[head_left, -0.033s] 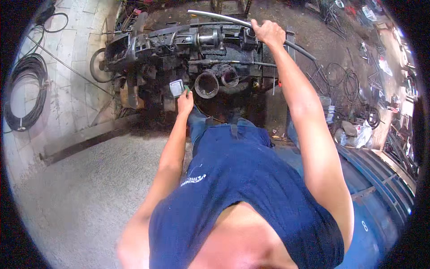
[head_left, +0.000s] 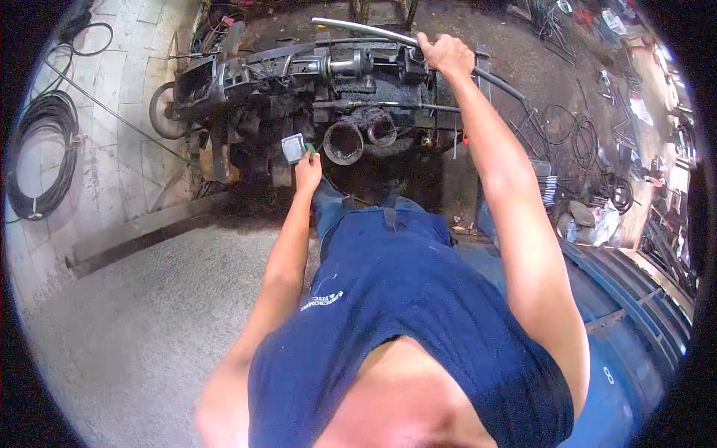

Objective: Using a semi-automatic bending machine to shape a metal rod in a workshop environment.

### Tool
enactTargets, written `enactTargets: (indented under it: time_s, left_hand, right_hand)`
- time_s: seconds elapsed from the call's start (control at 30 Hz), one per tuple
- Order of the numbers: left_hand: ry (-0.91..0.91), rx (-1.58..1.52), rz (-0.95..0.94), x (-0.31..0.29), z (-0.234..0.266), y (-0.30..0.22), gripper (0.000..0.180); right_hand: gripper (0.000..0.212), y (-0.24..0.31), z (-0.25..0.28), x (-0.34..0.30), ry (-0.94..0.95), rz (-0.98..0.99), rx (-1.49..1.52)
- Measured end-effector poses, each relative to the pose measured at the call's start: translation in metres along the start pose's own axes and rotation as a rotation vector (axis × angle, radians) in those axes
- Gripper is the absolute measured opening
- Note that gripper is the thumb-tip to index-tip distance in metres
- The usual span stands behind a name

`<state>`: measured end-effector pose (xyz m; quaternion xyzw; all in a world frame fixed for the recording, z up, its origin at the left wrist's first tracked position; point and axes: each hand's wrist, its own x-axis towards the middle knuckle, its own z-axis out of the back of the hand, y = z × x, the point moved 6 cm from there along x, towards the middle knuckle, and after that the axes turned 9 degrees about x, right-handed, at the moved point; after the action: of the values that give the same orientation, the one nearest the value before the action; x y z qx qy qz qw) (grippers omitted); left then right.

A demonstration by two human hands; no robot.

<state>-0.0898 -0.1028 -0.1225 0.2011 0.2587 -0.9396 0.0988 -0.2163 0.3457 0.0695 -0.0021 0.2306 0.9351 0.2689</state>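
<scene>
My right hand (head_left: 450, 57), closed, grips a long thin metal rod (head_left: 373, 31) above the machine's right part. Its left end is bright, and a darker stretch runs past the hand to the lower right. My left hand (head_left: 307, 173) is closed on a small square pale-grey piece with a green part (head_left: 294, 148); what kind of thing it is I cannot tell. Just beyond lies a dark, greasy machine (head_left: 276, 69) with a shiny round shaft (head_left: 345, 66). Two round open-mouthed metal cups (head_left: 343, 142) stand on its near side, right of my left hand.
A coil of black cable (head_left: 46, 153) hangs on the pale wall at left. A wheel (head_left: 166, 110) sits at the machine's left end. Metal scraps and wires (head_left: 582, 142) litter the dark floor at right. A blue ribbed metal body (head_left: 612, 351) stands at my lower right.
</scene>
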Motion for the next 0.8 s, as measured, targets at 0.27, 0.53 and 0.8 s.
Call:
enactTargets:
  time_s: [0.27, 0.53, 0.8]
  left_hand:
    - [-0.017, -0.027, -0.029, 0.007, -0.008, 0.01, 0.049]
    - [0.004, 0.029, -0.023, 0.0, 0.002, -0.007, 0.05]
    - [-0.009, -0.032, 0.026, 0.001, 0.001, 0.001, 0.05]
  right_hand:
    - [0.068, 0.003, 0.005, 0.002, 0.014, 0.004, -0.011]
    - [0.069, 0.005, 0.003, 0.001, 0.007, 0.009, -0.035]
    - [0.07, 0.002, 0.002, 0.003, 0.018, -0.028, -0.004]
